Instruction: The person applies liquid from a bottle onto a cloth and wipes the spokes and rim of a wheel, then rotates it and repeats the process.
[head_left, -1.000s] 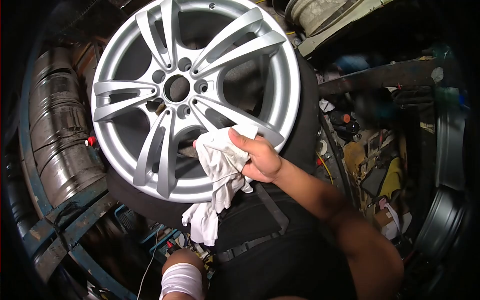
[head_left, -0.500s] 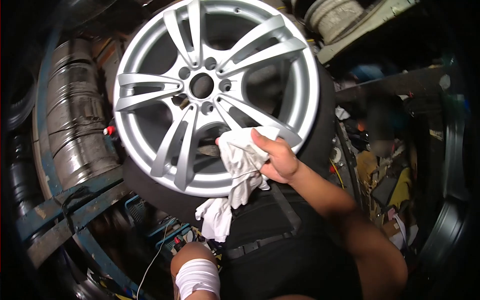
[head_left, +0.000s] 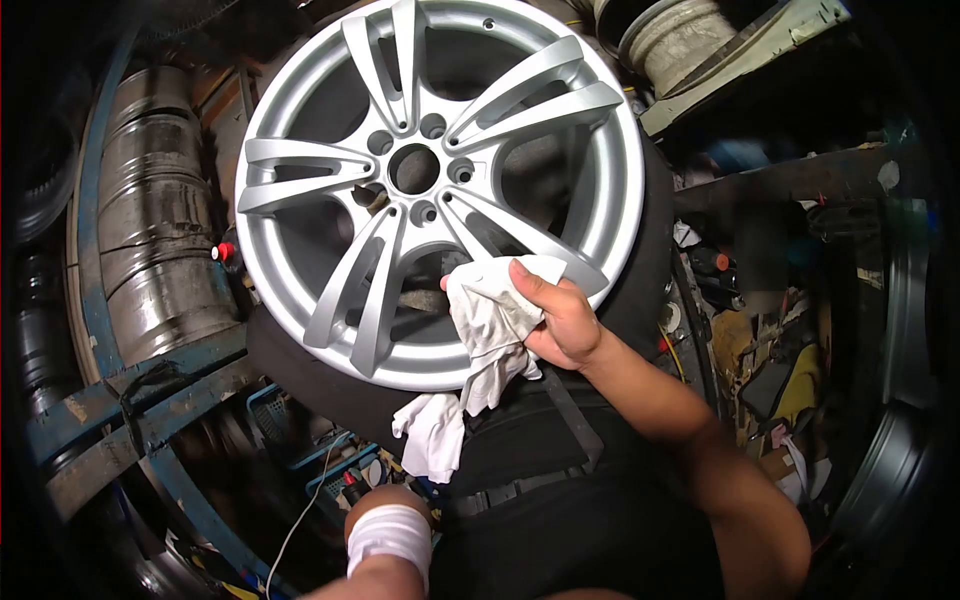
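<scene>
A silver five-spoke wheel rim (head_left: 470,375) lies face up on a dark round base. My right hand (head_left: 568,320) grips a crumpled white cloth (head_left: 490,310) over the rim's lower right spoke, with the thumb on top and some fingers hidden beneath it. A second white piece of cloth (head_left: 432,440) hangs just below the rim's near edge. At the bottom, my left hand (head_left: 388,500) shows only as rounded skin above a white wrist band (head_left: 388,540); its fingers are hidden. Beside it is a small red-tipped object (head_left: 350,482).
Stained metal cylinders (head_left: 155,220) stand at left behind a blue metal frame (head_left: 190,360), near a red-capped item (head_left: 222,252). Blue baskets (head_left: 270,420) sit below. Another rim (head_left: 675,40) is at upper right. Mixed clutter (head_left: 790,390) fills the right side.
The view has shifted slightly, so the rim sits a little further right. My right hand keeps its grip on the cloth. My left forearm has swung and shows more at the bottom.
</scene>
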